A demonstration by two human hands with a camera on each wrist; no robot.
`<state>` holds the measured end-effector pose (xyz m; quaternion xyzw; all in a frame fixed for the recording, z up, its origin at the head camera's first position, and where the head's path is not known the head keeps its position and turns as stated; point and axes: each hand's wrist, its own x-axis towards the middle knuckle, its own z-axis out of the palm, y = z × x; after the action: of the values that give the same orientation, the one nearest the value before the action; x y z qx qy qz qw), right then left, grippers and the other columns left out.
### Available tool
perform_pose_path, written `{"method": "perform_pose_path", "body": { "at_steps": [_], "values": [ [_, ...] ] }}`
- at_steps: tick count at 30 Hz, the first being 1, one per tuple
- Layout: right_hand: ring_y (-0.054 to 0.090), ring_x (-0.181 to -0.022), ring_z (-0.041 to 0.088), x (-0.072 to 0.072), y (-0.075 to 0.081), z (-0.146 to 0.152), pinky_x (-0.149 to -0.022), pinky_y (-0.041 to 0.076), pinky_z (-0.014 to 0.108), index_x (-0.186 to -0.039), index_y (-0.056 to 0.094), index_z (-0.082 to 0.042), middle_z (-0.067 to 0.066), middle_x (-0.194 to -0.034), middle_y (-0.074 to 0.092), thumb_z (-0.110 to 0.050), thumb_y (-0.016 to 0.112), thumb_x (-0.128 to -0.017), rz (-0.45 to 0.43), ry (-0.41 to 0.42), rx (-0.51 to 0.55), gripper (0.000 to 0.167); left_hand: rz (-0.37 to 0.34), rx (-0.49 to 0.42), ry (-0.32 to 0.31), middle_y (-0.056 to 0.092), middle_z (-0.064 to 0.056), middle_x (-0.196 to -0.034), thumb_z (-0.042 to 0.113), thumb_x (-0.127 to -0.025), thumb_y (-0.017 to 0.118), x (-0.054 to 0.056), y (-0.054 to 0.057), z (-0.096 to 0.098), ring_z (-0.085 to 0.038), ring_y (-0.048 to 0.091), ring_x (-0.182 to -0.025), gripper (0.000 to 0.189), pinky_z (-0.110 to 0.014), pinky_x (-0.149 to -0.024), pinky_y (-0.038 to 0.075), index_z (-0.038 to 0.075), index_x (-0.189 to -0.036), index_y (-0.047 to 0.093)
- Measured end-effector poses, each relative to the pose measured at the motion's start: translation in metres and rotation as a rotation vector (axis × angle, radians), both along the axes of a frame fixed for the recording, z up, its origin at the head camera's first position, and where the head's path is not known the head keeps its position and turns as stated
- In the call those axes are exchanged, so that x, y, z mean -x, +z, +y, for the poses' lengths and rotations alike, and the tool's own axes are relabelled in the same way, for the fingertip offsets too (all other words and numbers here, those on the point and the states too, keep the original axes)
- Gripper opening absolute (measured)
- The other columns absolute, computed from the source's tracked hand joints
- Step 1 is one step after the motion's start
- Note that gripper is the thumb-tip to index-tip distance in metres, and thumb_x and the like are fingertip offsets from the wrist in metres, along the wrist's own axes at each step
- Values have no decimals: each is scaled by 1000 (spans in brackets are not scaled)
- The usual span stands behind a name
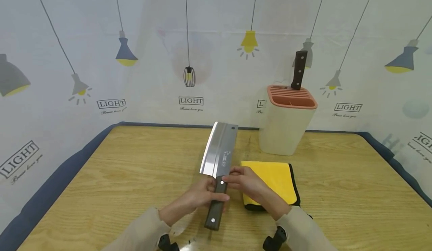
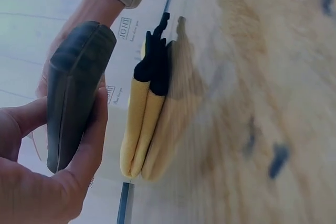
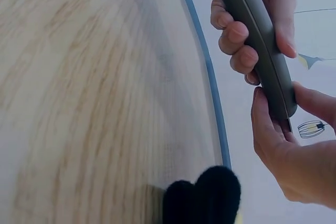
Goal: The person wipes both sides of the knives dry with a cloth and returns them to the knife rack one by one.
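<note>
A cleaver (image 1: 221,149) is held above the table, its broad shiny blade pointing away and its dark handle toward me. My left hand (image 1: 199,193) grips the handle, thumb across the top. The right hand (image 1: 248,183) pinches the handle's front end beside the blade. In the left wrist view the handle butt (image 2: 76,93) shows large between the left fingers and thumb. In the right wrist view both hands are on the handle (image 3: 257,40), and most of the blade is hidden.
A folded yellow cloth (image 1: 273,179) with black edging lies under and beside the right forearm. Behind it stands a white knife block (image 1: 283,131) with an orange slotted top and one dark-handled knife (image 1: 299,69) in it. A printed curtain (image 1: 148,74) surrounds the wooden table (image 1: 135,161).
</note>
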<state>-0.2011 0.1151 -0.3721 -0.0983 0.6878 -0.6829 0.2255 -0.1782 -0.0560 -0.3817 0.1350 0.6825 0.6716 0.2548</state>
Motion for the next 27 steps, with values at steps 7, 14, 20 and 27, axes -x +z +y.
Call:
{"method": "perform_pose_path", "body": {
  "at_steps": [7, 14, 20, 27],
  "values": [
    [58, -93, 18, 0, 4, 4, -90, 44, 36, -113, 44, 13, 14, -103, 54, -13, 56, -88, 9, -13, -4, 37, -139, -132, -105, 59, -14, -78, 6, -89, 51, 6, 2, 3, -18, 62, -66, 37, -42, -72, 52, -12, -117, 35],
    [56, -93, 15, 0, 8, 6, -90, 44, 33, -112, 45, 13, 11, -101, 55, -10, 54, -88, 41, -31, 37, 34, -161, -113, -66, 53, -5, -67, 42, -96, 32, 7, 3, 13, -11, 55, -57, 44, -30, -60, 50, 0, -98, 45],
    [56, -95, 16, -1, 13, 9, -92, 42, 35, -113, 46, 10, 7, -100, 58, -12, 56, -87, 65, -69, 56, 35, -175, -136, -3, 51, -2, -63, 49, -95, 24, 5, 7, 22, -10, 50, -52, 48, -25, -52, 45, 7, -82, 44],
    [56, -96, 16, -4, 17, 9, -95, 40, 38, -114, 47, 9, 4, -100, 59, -12, 56, -87, 89, -101, 70, 35, -119, -53, 122, 46, 1, -56, 56, -91, 30, 1, 11, 28, -7, 44, -42, 54, -20, -42, 41, 5, -86, 46]
  ]
}}
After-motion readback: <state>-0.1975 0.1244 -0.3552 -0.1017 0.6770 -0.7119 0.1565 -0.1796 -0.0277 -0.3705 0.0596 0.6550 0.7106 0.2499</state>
